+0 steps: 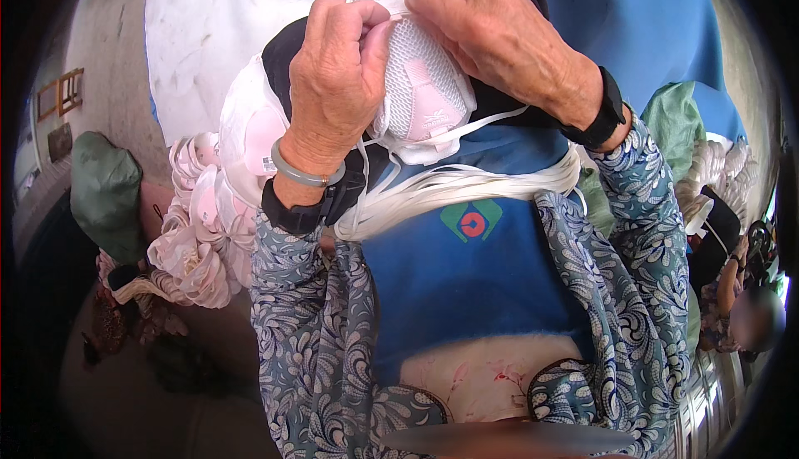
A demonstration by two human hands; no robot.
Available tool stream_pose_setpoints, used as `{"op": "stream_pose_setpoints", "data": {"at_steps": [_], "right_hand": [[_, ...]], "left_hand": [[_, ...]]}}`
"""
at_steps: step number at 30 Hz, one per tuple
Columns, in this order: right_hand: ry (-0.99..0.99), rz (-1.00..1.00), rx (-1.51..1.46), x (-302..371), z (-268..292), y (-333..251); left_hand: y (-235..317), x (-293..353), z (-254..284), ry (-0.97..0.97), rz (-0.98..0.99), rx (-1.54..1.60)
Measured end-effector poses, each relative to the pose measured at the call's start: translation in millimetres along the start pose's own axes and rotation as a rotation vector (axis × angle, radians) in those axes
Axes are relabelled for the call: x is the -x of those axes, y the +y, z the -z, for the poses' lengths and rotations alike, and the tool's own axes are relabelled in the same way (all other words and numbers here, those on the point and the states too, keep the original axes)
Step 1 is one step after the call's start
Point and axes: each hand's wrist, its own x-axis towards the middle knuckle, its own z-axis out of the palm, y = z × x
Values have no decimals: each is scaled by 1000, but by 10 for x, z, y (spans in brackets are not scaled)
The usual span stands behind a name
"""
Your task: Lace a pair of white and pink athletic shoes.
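A white mesh shoe upper point(419, 80) with a pink patch lies in front of me over a dark cloth on my lap. A white shoelace point(478, 128) trails along its near end. With thumb and fingertips my left hand point(333, 76) pinches the lace at the upper's eyelet edge. My right hand point(499, 34) is closed at the opposite edge, fingertips on the same lace; its fingers partly hide the hold. Below the upper, a thick bundle of white laces point(466, 191) stretches across my blue apron point(466, 292).
To my left are heaped several white and pink shoe uppers point(200, 263), beside a green sack point(106, 197). A white sheet point(208, 34) and a blue sheet point(624, 18) spread ahead. At far right another person point(722, 309) sits near more pale uppers point(720, 168).
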Motion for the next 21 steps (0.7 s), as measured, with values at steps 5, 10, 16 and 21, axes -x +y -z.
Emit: {"op": "stream_pose_setpoints", "data": {"at_steps": [5, 10, 16, 21], "right_hand": [[-80, -6, -12, -35, 109, 0], [-36, 79, 43, -91, 105, -39], [-80, -11, -26, -32, 81, 31], [-22, -75, -60, 23, 42, -16]], "left_hand": [[26, -32, 8, 9, -3, -17], [14, -16, 26, 19, -8, -13], [31, -17, -1, 10, -5, -51], [38, -17, 12, 8, 4, -31]]}}
